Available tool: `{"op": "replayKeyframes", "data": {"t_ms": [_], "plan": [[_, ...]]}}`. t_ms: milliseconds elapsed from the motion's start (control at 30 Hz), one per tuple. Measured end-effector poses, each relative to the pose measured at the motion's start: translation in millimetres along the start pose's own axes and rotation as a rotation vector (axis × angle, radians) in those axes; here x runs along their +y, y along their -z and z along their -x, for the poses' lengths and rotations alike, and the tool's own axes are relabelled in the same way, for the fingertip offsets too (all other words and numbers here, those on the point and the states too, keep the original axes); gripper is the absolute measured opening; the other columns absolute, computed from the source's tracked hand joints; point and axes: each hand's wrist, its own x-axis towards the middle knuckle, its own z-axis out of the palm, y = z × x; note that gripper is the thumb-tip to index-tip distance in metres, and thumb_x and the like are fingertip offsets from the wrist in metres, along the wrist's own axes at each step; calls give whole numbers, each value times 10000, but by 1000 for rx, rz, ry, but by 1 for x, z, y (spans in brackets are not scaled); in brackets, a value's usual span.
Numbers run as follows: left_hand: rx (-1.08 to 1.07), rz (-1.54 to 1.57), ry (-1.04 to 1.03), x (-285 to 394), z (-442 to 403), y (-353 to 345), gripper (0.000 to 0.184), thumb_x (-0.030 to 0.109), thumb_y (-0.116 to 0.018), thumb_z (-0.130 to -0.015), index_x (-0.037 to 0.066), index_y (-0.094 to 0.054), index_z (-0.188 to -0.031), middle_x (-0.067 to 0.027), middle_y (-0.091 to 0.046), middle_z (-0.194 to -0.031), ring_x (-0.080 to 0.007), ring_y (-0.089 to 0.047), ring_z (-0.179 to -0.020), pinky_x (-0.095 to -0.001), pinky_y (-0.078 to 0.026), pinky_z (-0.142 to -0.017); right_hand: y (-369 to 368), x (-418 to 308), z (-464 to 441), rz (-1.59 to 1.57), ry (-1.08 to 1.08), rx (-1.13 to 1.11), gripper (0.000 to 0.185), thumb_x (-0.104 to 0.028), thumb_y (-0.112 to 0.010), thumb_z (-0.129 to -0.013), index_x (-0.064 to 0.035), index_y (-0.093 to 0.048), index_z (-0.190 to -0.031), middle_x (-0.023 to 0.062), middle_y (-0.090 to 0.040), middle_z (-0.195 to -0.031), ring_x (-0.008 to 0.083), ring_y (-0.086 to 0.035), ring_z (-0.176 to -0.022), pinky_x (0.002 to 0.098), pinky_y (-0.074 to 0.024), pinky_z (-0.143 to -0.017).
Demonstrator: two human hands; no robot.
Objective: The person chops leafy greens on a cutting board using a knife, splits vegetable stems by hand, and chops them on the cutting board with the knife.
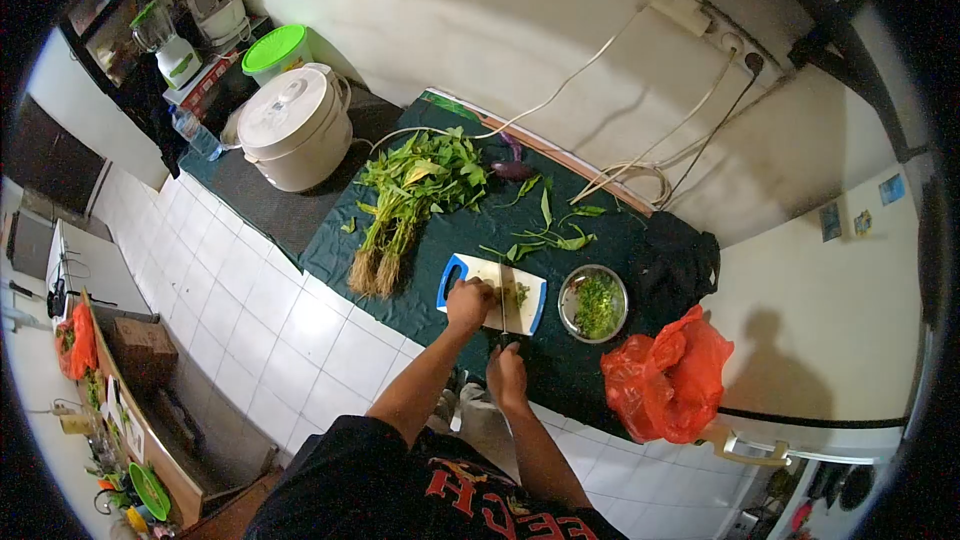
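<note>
On a white cutting board with a blue rim (pixel 534 314), my left hand (pixel 470 302) is closed, fingers curled; what they press on is hidden. My right hand (pixel 507 372) grips a knife (pixel 503 302) by its dark handle at the board's near edge. The blade points away from me, just right of my left fingers. Small chopped green pieces (pixel 521 292) lie on the board right of the blade. A round metal bowl (pixel 624 306) to the right holds chopped greens (pixel 597 308).
Rooted leafy greens (pixel 425 180) lie behind the board on a dark green cloth (pixel 330 250), near loose leafy stems (pixel 545 238) and purple eggplants (pixel 513 170). A red plastic bag (pixel 668 380) sits right, a white rice cooker (pixel 292 135) back left. Cables (pixel 640 172) run along the wall.
</note>
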Motion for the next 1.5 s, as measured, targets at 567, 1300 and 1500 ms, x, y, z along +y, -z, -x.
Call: {"op": "replayKeyframes", "data": {"t_ms": [567, 1300, 1500], "plan": [[92, -140, -400, -19, 21, -2, 120, 150, -649, -784, 130, -743, -856, -43, -658, -912, -265, -594, -883, -374, -522, -781, 15, -19, -13, -54, -80, -38, 358, -281, -496, -988, 74, -523, -1034, 312, -666, -859, 476, -669, -819, 539, -544, -723], [-40, 23, -207, -47, -4, -37, 175, 264, -691, -796, 126, -754, -883, -108, -683, -922, -331, -651, -866, -440, -522, -827, -16, -7, -8, -68, -119, -62, 369, -272, -473, -999, 87, -498, -1079, 309, -673, -861, 466, -676, -816, 532, -547, -707], [-90, 28, 57, -40, -8, -41, 150, 246, -720, -824, 155, -776, -929, -134, -696, -954, -367, -674, -901, -456, -562, -777, 30, -38, -13, -19, 14, -81, 372, -257, -477, -1004, 111, -513, -1048, 323, -659, -889, 463, -672, -836, 524, -544, -711]]}}
